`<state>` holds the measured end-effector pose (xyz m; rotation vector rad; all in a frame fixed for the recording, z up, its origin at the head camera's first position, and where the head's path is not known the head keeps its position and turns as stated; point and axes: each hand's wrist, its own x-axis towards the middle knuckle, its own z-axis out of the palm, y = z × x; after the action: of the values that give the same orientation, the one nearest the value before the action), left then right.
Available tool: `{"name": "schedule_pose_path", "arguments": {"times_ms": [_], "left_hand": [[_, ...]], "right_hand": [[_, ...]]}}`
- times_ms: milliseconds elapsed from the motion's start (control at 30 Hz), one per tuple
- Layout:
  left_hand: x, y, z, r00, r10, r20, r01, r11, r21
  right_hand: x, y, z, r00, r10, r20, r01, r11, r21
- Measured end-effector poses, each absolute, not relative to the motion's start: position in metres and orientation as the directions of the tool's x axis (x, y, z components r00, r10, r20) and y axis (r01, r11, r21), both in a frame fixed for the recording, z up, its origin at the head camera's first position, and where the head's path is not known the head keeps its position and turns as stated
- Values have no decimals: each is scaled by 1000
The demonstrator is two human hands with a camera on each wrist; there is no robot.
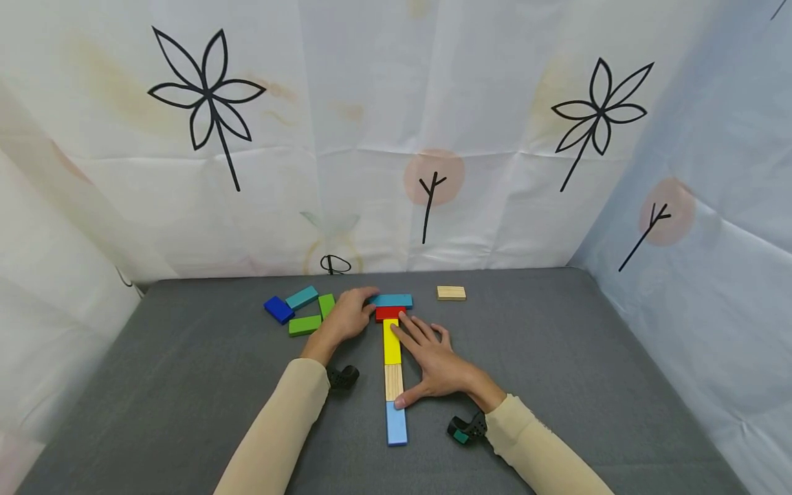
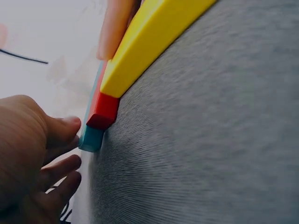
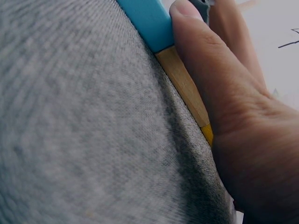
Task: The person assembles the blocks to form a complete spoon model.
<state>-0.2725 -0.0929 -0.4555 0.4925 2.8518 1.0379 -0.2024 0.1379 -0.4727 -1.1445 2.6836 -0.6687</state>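
Flat blocks form a T on the grey table: a teal block [image 1: 393, 300] crosswise at the far end, a shorter red block [image 1: 390, 313] against it, then a yellow block [image 1: 392, 344], a plain wooden block [image 1: 394, 382] and a light blue block [image 1: 397, 423] in line. My left hand [image 1: 344, 317] is at the teal block's left end, fingertips beside its corners; the left wrist view shows its fingers loosely bent. To the right of the column my right hand [image 1: 441, 362] is spread, thumb at the wooden and light blue joint, fingertips by the red and yellow blocks.
Left of the T lie a dark blue block [image 1: 279, 310], a second teal block [image 1: 302, 298] and two green blocks [image 1: 305, 326], one partly behind my left hand. Another wooden block [image 1: 451, 293] lies at the back right. White printed cloth [image 1: 371, 137] hangs behind the table.
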Motion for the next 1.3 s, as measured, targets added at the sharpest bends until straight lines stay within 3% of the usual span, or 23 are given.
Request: {"name": "schedule_pose_path", "arguments": {"times_ms": [133, 433, 600, 767, 933, 1300], "left_hand": [[-261, -94, -460, -929, 359, 94, 343, 736, 584], [-239, -94, -470, -916, 395, 63, 382, 815, 436], [-239, -97, -476, -910, 407, 82, 396, 795, 459], [-239, -99, -479, -904, 418, 92, 406, 769, 494], [-237, -100, -478, -903, 420, 92, 406, 762, 505], [-237, -99, -480, -902, 426, 65, 400, 771, 496]], "right_hand": [[-202, 137, -473, -697, -716, 38, -650, 609, -454], [-202, 138, -473, -701, -712, 39, -646, 610, -459], [-204, 138, -472, -708, -706, 36, -627, 604, -492], [-210, 140, -471, -764, -640, 81, -577, 622, -529], [-222, 142, -469, -809, -580, 94, -550, 692, -468], [-232, 138, -468, -823, -568, -17, -515, 757, -403]]}}
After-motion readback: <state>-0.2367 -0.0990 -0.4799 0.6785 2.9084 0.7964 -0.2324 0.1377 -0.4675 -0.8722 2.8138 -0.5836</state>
